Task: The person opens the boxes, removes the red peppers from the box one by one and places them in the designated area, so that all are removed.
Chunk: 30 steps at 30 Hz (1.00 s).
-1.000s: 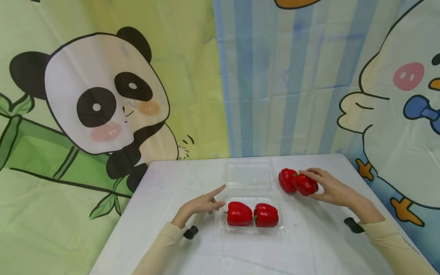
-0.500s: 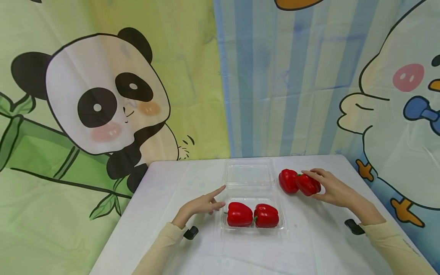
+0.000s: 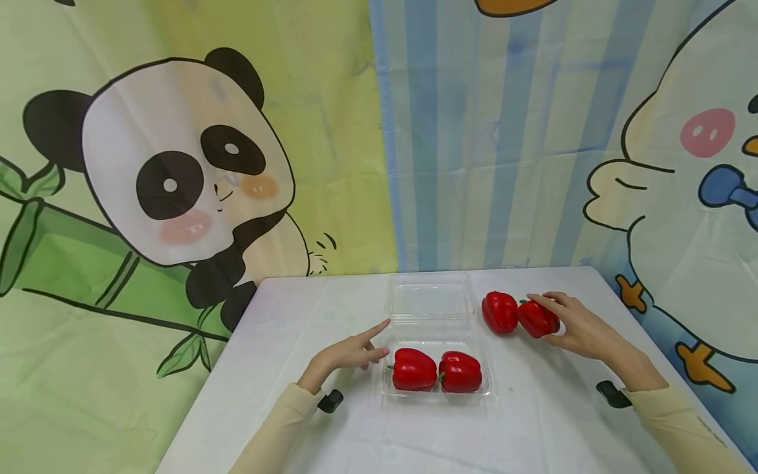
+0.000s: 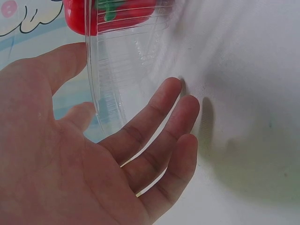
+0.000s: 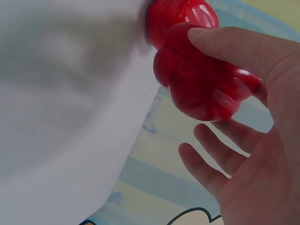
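Note:
Near the back right of the table, my right hand (image 3: 571,326) grips a red bell pepper (image 3: 537,318), thumb on one side and fingers on the other; the right wrist view shows its lobed end (image 5: 201,79). A second bell pepper (image 3: 499,313) lies just left of it. Two more red bell peppers, a left one (image 3: 414,369) and a right one (image 3: 460,372), lie side by side in the front half of an opened clear plastic clamshell box (image 3: 423,336). My left hand (image 3: 349,352) is at the box's left edge, index finger and thumb at the rim, other fingers loosely bent.
The box's lid (image 3: 430,297) lies folded back toward the rear of the white-covered table (image 3: 533,428). Behind the table hangs a printed curtain (image 3: 450,131) with a panda and a white bird.
My right hand has moved slightly right with its bell pepper, which now overlaps the neighbouring pepper less. The left hand and the box have stayed in place.

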Tool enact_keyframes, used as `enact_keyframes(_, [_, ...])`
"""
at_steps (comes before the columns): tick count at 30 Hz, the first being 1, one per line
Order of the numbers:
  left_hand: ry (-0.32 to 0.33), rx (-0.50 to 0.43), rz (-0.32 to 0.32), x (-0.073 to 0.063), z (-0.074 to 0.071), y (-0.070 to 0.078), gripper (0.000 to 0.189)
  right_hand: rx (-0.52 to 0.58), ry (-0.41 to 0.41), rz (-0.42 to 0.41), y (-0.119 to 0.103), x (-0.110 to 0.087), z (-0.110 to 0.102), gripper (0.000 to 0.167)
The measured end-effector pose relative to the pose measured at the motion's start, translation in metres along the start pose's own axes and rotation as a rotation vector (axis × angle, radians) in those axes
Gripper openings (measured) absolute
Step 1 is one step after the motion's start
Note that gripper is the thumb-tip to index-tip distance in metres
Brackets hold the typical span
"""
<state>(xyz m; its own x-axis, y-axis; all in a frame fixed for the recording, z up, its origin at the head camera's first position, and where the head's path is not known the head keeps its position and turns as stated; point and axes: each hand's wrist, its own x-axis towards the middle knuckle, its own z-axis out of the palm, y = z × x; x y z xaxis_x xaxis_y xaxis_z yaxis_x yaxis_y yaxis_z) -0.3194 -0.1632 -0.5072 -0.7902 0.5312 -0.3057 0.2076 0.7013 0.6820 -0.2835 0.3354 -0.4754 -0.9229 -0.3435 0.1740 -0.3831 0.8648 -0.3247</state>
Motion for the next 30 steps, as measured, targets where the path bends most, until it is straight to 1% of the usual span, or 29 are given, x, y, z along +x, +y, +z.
enact_keyframes(10, [0.000, 0.006, 0.005, 0.001, 0.000, -0.001, 0.076, -0.024, -0.016, 0.026, 0.004, -0.001, 0.002, 0.090])
enact_keyframes(20, [0.000, -0.005, 0.003, 0.001, 0.001, -0.003, 0.077, -0.069, 0.003, 0.051, 0.007, 0.001, 0.006, 0.088])
enact_keyframes(30, [-0.001, -0.007, -0.001, 0.002, 0.001, -0.002, 0.076, -0.078, -0.011, 0.072, 0.011, 0.002, 0.009, 0.085])
